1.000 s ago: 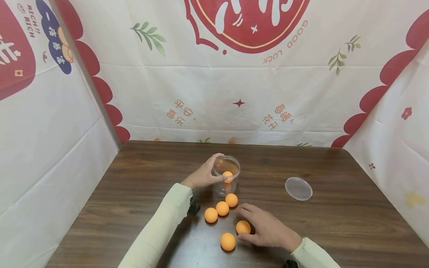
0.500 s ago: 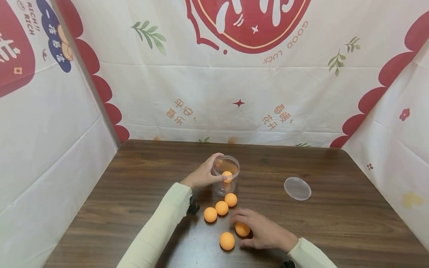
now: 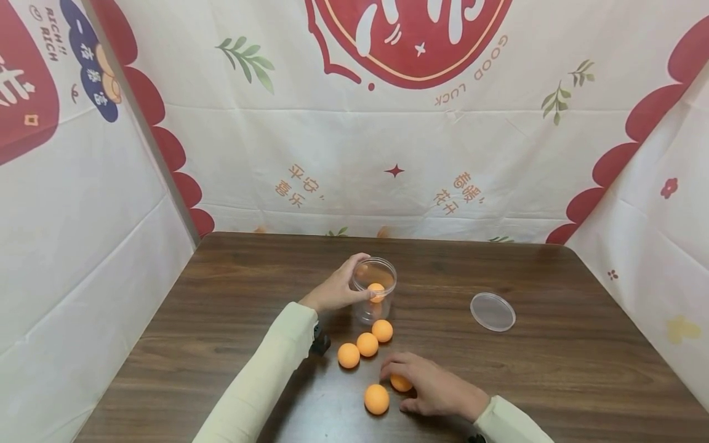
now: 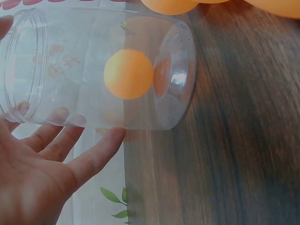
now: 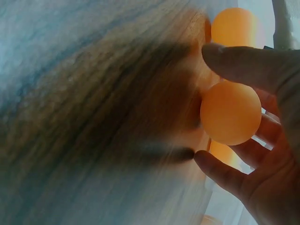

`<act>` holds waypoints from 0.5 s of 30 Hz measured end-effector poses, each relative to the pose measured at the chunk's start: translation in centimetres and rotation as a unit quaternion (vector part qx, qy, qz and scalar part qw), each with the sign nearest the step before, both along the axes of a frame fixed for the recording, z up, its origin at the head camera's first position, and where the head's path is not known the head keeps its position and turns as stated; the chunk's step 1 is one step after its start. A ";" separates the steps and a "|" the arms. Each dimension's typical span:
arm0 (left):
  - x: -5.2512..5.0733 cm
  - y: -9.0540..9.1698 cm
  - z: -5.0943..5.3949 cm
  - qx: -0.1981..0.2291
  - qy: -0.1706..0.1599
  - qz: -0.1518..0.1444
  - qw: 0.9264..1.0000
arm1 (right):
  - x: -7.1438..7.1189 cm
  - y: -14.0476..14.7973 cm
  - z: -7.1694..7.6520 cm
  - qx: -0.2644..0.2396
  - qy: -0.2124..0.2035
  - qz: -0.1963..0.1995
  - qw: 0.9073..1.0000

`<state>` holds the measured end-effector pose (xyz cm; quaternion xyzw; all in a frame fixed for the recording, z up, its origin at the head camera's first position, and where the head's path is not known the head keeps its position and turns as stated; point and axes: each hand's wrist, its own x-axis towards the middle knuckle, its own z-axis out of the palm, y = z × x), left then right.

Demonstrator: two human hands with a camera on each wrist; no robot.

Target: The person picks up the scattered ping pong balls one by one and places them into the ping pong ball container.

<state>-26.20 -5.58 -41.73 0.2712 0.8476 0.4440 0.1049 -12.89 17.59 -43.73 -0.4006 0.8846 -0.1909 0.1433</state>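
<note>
My left hand [image 3: 339, 288] holds a clear plastic jar [image 3: 365, 311] upright near its rim, thumb in front and fingers behind. Inside the jar [image 4: 93, 28] is an orange ping-pong ball [image 4: 129, 74]. My right hand [image 3: 437, 386] is on the table side nearer me, its fingers curved over another ping-pong ball [image 3: 400, 384]. In the right wrist view that ball [image 5: 230, 113] sits between the spread thumb and fingers, and the thumb looks apart from it. Just left of this hand lies a further loose ball [image 3: 376, 399].
A row of three orange balls [image 3: 367, 344] runs diagonally in front of the jar. Its round clear lid [image 3: 493, 312] lies flat to the right. The brown wooden table [image 3: 232, 289] is bordered by printed cloth [image 3: 354, 141] at the back and sides.
My right hand has shifted slightly left and lowered over the ball, so its fingers cover more of it. The left hand and jar have stayed in place.
</note>
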 end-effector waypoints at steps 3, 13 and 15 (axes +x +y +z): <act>0.0 0.0 0.0 0.000 0.004 0.002 1.000 | 0.0 0.0 -0.1 -0.006 0.014 0.006 1.000; 0.0 0.0 0.0 0.002 0.006 -0.001 1.000 | -0.2 0.1 -0.1 -0.016 0.034 0.018 0.999; 0.1 0.0 0.0 0.001 0.007 0.000 1.000 | -0.2 0.1 -0.2 -0.015 0.035 0.018 0.999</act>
